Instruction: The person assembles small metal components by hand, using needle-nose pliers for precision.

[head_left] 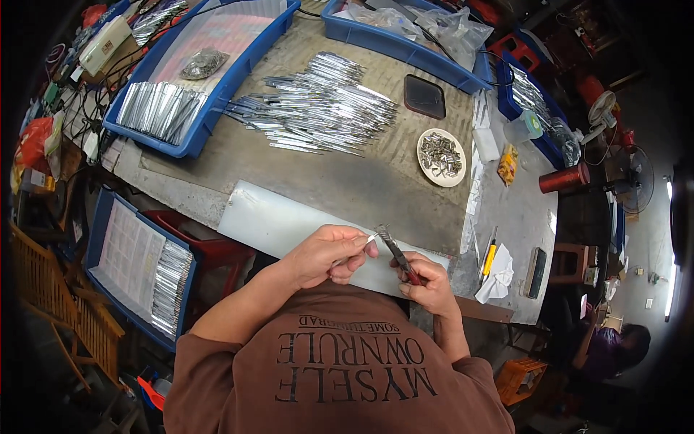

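Observation:
My left hand (325,254) pinches a slim, pale metal piece (371,238), most of it hidden by the fingers. My right hand (428,282) is wrapped round a pair of pliers (396,254) with dark jaws and red handles. The jaws are close to the tip of the piece; whether they grip anything I cannot tell. Both hands are over a pale board (267,217) at the table's near edge. Beyond them lies a big heap of slim silver metal strips (318,108). Right of the heap, a cream bowl (422,165) holds many small metal parts.
A blue tray (210,108) with silver strips stands at the far left, another blue tray (405,45) with plastic bags at the back. Near the bowl is a dark shallow tray (425,97). A yellow-handled tool (489,259) and crumpled tissue (497,276) lie on the right. Lower left, another strip-filled tray (92,249).

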Action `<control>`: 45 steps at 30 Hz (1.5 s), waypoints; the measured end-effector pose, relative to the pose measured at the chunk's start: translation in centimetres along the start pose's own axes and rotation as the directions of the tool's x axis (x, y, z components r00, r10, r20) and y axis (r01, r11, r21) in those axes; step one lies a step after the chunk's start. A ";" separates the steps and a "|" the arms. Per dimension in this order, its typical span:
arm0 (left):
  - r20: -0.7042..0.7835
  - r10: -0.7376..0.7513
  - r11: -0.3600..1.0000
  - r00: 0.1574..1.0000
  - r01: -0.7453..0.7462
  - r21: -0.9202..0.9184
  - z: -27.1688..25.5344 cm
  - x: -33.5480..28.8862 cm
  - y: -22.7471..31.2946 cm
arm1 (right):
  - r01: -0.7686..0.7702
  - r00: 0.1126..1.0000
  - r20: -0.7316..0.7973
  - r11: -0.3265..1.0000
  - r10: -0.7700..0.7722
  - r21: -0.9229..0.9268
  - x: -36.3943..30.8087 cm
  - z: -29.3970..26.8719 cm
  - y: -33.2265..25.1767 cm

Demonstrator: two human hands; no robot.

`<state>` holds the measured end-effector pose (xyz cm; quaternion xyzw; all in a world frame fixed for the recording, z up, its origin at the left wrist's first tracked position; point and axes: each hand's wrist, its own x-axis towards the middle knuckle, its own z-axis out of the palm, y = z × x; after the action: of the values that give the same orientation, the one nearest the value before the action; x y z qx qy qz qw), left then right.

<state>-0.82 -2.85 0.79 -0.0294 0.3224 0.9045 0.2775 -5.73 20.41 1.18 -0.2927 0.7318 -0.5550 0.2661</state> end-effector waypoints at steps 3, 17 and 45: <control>-0.009 -0.064 0.995 0.998 0.063 -0.074 0.4 -0.2 0.2 | 0.015 1.000 0.012 0.999 -0.014 -0.050 -0.2 -0.2 0.2; -0.157 0.028 0.979 0.987 0.005 0.204 0.0 0.1 -0.7 | 0.071 0.997 0.038 0.982 -0.066 -0.175 0.2 -0.4 -0.6; -0.341 0.285 0.828 0.896 -0.050 0.559 1.0 1.4 -1.8 | -0.090 0.996 -0.023 0.994 0.088 -0.064 0.2 -0.2 -0.7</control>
<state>-0.94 -0.37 0.24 -0.1107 0.6142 0.7724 0.1182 -5.93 20.23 1.91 -0.2626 0.7645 -0.5214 0.2734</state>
